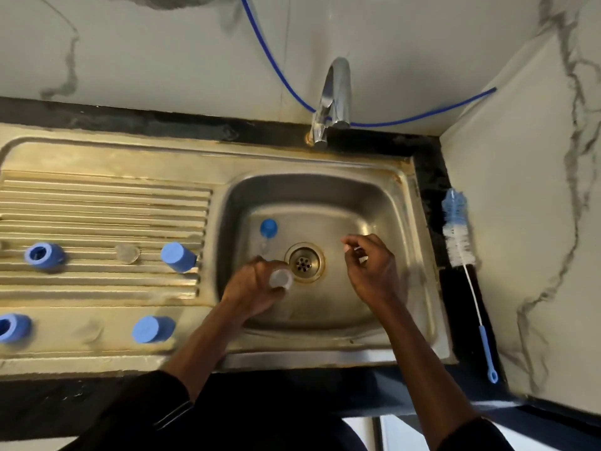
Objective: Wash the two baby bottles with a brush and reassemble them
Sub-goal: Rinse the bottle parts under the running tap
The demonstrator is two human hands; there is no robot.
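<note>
I hold a clear bottle [281, 278] in my left hand [257, 288]. My fingers wrap round it, low in the sink [325, 187], just beside the drain [304, 262]. My right hand [369, 266] hangs over the sink on the other side of the drain. Its fingers are curled, and I cannot tell if they pinch some small thing or nothing. A clear piece with a blue end [268, 227] lies on the sink floor just past my left hand. I think it is the other bottle, but it is hard to see. The brush [457, 229] lies on the dark worktop [434, 170] to the right of the sink, and no hand touches it. On the draining board [97, 203] to the left sit two blue rings [44, 255], two blue caps [178, 257] and a clear teat [127, 253], all apart. So the bottles are in bits. I think the scrubbing is not finished, and putting them back together is all left to do.
</note>
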